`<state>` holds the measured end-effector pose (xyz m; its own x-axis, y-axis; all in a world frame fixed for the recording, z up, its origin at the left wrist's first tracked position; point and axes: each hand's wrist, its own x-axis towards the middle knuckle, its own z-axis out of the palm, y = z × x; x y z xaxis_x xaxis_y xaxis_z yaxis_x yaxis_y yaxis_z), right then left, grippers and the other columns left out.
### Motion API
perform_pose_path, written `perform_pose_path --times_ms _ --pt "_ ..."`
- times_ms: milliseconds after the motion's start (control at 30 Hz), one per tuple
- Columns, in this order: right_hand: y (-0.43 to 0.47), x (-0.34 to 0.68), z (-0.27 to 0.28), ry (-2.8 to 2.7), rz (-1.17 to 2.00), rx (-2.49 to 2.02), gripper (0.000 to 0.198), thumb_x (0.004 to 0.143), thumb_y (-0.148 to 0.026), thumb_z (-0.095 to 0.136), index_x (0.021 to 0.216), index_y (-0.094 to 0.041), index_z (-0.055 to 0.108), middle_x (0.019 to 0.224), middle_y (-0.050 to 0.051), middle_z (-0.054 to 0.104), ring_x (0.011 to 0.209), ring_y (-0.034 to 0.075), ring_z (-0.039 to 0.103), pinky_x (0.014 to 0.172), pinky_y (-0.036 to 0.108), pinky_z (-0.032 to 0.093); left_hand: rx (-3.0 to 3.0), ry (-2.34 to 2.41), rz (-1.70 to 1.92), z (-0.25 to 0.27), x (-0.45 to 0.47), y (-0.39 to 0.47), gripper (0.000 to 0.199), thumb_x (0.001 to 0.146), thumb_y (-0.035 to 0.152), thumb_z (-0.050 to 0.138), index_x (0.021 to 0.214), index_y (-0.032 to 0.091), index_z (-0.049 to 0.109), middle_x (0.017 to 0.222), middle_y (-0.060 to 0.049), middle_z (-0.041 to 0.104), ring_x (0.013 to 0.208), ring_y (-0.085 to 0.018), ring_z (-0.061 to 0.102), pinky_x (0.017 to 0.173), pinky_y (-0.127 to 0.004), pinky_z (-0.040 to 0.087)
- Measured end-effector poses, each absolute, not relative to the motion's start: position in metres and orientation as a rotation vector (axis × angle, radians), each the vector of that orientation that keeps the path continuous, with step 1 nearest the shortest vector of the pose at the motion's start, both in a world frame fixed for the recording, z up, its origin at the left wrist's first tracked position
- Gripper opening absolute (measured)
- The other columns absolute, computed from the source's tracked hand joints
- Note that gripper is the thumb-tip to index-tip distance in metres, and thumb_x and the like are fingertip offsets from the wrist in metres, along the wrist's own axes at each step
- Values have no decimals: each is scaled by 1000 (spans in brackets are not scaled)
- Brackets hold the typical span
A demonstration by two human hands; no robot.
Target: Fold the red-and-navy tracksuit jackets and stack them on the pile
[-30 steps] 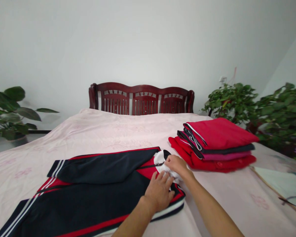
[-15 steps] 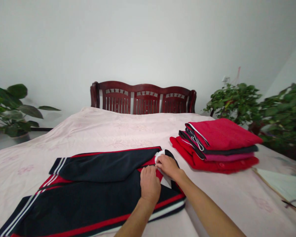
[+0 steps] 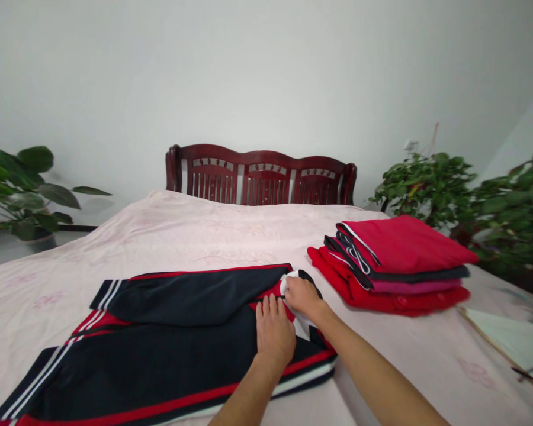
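Observation:
A navy track jacket [image 3: 173, 355] with red and white trim lies spread on the bed, its striped cuffs and hem toward the left and its collar end toward the right. My left hand [image 3: 274, 331] rests on the jacket's front below the collar, fingers stretched out and fairly flat. Just beyond it, my right hand [image 3: 302, 296] is closed on the edge of the white-and-navy collar [image 3: 288, 278]. Its fingertips are partly hidden. Red and white lining shows between and below the hands.
A stack of folded red, magenta and dark clothes [image 3: 404, 248] sits to the right on the pink bedsheet [image 3: 231, 231]. Behind stands a carved wooden headboard [image 3: 266, 171]. Potted plants flank the bed [image 3: 35, 189]. A pale board-like item [image 3: 510, 337] lies at the right edge.
My left hand's fingers have straightened from a curled grip and lie flatter on the jacket. The right hand has closed more tightly at the collar. The jacket has barely moved.

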<state>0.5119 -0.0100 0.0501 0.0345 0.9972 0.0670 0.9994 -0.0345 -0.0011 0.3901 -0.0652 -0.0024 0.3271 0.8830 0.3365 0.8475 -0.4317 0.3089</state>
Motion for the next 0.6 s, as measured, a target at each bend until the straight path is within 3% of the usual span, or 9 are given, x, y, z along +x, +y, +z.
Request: perform_pose_path --times_ms 300,600 --pt "-4 532 51 -1876 42 -2355 27 91 -29 42 103 -20 65 102 9 74 95 21 68 71 27 43 2496 1630 663 -4 391 -64 56 90 28 47 142 9 49 150 -22 45 140 -36 38 115 -57 27" --pt "-11 532 39 -1662 63 -2412 24 91 -28 41 101 -21 61 103 12 72 97 25 68 76 32 43 2505 1706 635 -2 394 -64 54 90 30 49 141 12 52 149 -19 48 139 -34 41 115 -57 28"
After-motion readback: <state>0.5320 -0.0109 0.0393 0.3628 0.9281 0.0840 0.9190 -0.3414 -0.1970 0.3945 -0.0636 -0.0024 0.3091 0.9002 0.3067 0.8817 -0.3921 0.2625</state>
